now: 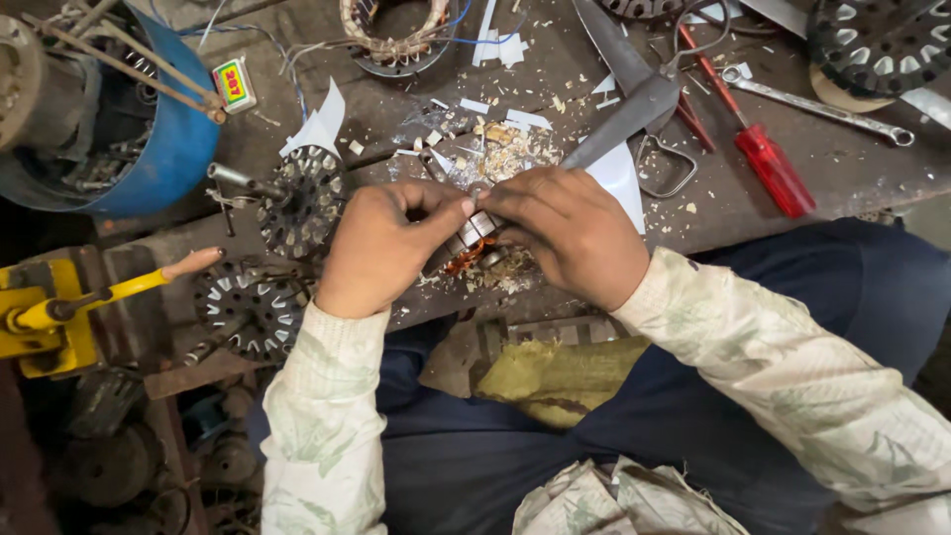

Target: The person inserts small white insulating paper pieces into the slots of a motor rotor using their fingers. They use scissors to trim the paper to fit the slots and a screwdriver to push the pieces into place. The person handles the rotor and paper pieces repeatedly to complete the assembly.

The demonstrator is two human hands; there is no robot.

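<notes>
At the bottom of the frame lie the person's lap in dark blue trousers (555, 456) and, just above it, a crumpled yellow-green woven sack (560, 376). Above that, at the centre, both hands meet at the workbench edge. The left hand (381, 248) and right hand (575, 233) pinch between their fingertips a small cylindrical motor armature with silvery steel slots and copper-red winding (474, 238); both sets of fingers are clenched on it, thumbs pressing from above.

The part is small and held by the tips only, over the gap between bench and lap, so a slip could drop it onto the sack. Its slot edges and wire ends look sharp and could nick a fingertip if pressure rises. White paper scraps and shavings (500, 144) litter the dark worn bench top (852, 168) behind the hands and could get caught in the slots.

Left of the hands lie two dark slotted round rotor cores (302, 198). Farther up right lie large grey steel scissors (634, 94) and a red-handled screwdriver (768, 163).

At the upper left, a blue round plastic tub (173, 149) holds grey metal motor parts and wire; long thin sticks rest across its rim.
</notes>
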